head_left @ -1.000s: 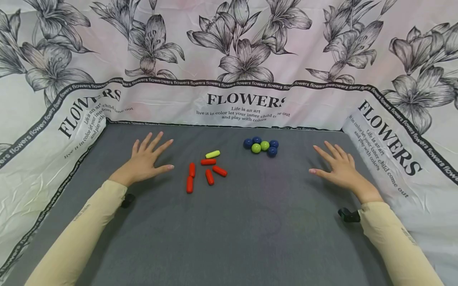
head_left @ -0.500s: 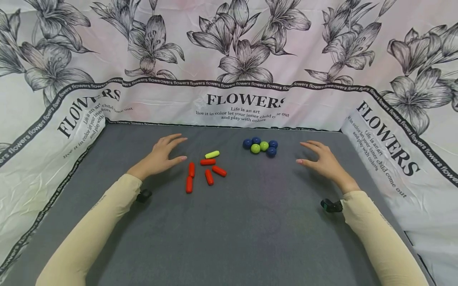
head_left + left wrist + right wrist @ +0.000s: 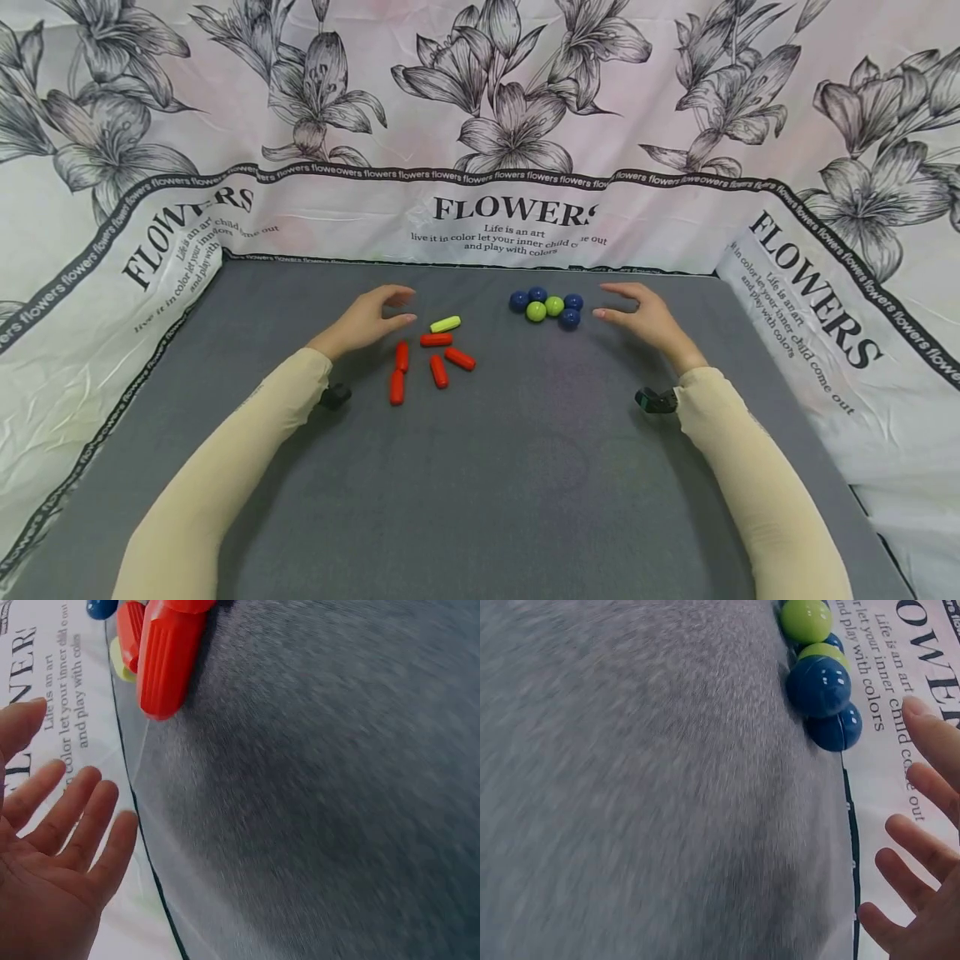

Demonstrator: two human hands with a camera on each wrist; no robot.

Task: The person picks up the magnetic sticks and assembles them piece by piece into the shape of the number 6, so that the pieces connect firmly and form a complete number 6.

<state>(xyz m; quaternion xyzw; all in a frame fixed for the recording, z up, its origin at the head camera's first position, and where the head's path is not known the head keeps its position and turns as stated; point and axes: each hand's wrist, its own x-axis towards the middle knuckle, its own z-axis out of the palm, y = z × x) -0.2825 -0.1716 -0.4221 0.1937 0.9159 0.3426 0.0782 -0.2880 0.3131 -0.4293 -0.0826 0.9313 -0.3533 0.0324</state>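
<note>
My left hand (image 3: 367, 318), empty with thumb and fingers apart, hovers beside a yellow-green stick (image 3: 446, 324) and five red sticks (image 3: 437, 340); my right hand (image 3: 647, 317), likewise empty and spread, is just beside four blue balls (image 3: 570, 319) and two green balls (image 3: 536, 312) on a gray tabletop (image 3: 480, 492). Behind, white cloth (image 3: 675, 221) reads "FLOWERS," "Life is an art," "and play with colors."

Even light is covering the grey tabletop (image 3: 480, 492); soft shadows are crossing it, blue balls (image 3: 818, 687) on it are glinting, wrist views are blurring it
</note>
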